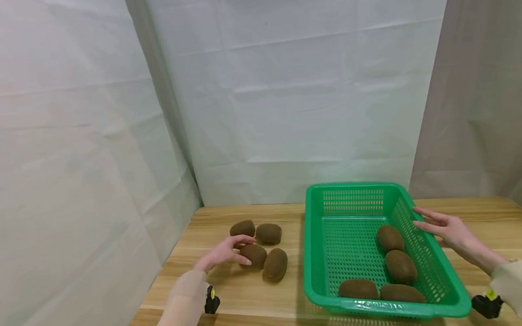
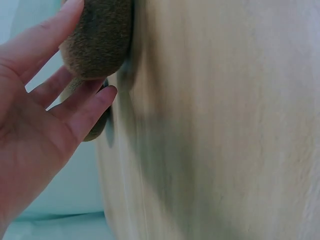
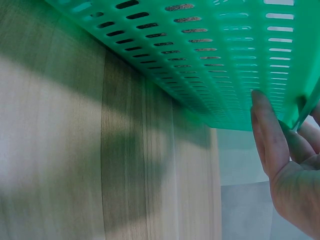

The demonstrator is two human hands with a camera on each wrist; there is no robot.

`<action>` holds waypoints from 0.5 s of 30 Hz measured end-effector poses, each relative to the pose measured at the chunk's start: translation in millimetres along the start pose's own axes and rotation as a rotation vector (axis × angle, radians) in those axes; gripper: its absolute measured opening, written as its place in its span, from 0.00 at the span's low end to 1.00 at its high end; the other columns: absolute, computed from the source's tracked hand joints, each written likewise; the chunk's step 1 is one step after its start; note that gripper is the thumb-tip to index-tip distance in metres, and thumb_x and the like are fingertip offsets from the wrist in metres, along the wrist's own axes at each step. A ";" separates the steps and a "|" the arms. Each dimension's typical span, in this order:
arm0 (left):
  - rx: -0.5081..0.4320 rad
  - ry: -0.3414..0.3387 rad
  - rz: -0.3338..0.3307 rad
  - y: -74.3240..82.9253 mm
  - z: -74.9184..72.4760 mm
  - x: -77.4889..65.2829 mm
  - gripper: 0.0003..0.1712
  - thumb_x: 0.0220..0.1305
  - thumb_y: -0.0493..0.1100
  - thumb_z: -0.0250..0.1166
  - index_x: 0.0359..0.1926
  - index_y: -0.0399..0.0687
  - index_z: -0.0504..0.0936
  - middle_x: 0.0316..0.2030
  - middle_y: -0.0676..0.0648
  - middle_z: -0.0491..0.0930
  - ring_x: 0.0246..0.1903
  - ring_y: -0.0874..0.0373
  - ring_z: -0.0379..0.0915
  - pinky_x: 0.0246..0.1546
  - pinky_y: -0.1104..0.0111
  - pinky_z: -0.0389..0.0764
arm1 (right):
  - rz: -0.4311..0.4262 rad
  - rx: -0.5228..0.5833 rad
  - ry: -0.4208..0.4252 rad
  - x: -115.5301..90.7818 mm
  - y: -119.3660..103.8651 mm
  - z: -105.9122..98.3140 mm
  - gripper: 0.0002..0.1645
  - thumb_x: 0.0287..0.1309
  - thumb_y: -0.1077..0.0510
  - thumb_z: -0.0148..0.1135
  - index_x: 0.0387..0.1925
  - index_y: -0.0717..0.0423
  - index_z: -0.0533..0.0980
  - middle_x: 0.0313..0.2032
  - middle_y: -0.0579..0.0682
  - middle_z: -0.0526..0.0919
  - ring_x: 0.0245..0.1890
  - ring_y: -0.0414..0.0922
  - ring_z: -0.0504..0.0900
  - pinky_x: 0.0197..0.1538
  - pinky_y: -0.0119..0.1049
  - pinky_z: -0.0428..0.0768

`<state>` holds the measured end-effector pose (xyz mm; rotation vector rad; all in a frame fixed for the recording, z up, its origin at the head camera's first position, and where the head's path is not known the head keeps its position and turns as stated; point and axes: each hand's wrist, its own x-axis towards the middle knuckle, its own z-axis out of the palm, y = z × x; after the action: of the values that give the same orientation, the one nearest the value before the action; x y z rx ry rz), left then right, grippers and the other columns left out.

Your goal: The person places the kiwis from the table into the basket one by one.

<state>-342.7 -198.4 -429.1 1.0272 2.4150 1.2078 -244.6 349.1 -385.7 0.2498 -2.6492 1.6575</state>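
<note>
Got left hand (image 1: 224, 252) curled round a fuzzy oval kiwi (image 1: 256, 256) on a streaky wood table (image 1: 255, 313); pinching a slotted green plastic basket (image 1: 349, 243) of kiwis (image 1: 400, 267) by its rim with right hand (image 1: 453, 230).

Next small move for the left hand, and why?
Probably close the left hand on the kiwi in front of it: thumb and fingers spread around it, while the right hand holds the green basket, where four kiwis lie.
</note>
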 end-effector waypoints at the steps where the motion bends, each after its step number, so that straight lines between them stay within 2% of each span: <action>1: 0.008 -0.001 0.010 -0.3 0.6 0.7 0.33 0.50 0.35 0.69 0.56 0.29 0.68 0.52 0.36 0.70 0.51 0.41 0.63 0.51 0.49 0.62 | -0.002 -0.002 0.002 0.2 0.0 0.2 0.37 0.64 0.50 0.51 0.66 0.65 0.52 0.60 0.72 0.54 0.56 0.65 0.59 0.43 0.53 0.74; 4: 0.017 0.005 0.015 -1.3 2.1 1.5 0.33 0.49 0.35 0.70 0.55 0.29 0.68 0.51 0.37 0.71 0.51 0.42 0.64 0.51 0.50 0.63 | -0.003 0.005 0.001 0.8 0.2 0.7 0.37 0.64 0.50 0.52 0.66 0.65 0.52 0.61 0.71 0.54 0.56 0.65 0.59 0.43 0.52 0.74; 10: 0.007 0.020 -0.038 -4.0 3.9 0.7 0.31 0.47 0.36 0.71 0.54 0.33 0.72 0.49 0.41 0.72 0.48 0.45 0.65 0.47 0.52 0.67 | 0.000 0.008 0.001 1.1 1.8 1.1 0.37 0.63 0.50 0.52 0.66 0.65 0.52 0.60 0.71 0.55 0.56 0.64 0.59 0.43 0.52 0.74; 12: 0.005 0.017 -0.040 5.2 3.7 -1.0 0.29 0.48 0.33 0.70 0.52 0.31 0.72 0.48 0.39 0.71 0.47 0.43 0.65 0.47 0.51 0.67 | -0.002 0.001 0.003 1.0 2.1 0.8 0.37 0.63 0.50 0.52 0.66 0.65 0.52 0.60 0.71 0.55 0.55 0.64 0.60 0.43 0.52 0.74; 15: 0.009 0.012 -0.032 7.0 3.9 -1.3 0.27 0.48 0.33 0.70 0.52 0.34 0.73 0.48 0.41 0.72 0.48 0.44 0.65 0.48 0.51 0.65 | -0.001 -0.004 0.006 1.0 1.2 0.3 0.37 0.64 0.50 0.52 0.66 0.65 0.52 0.60 0.71 0.55 0.55 0.64 0.60 0.43 0.52 0.74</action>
<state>-336.4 -194.1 -426.2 0.9828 2.4381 1.1970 -245.7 349.2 -386.8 0.2455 -2.6478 1.6500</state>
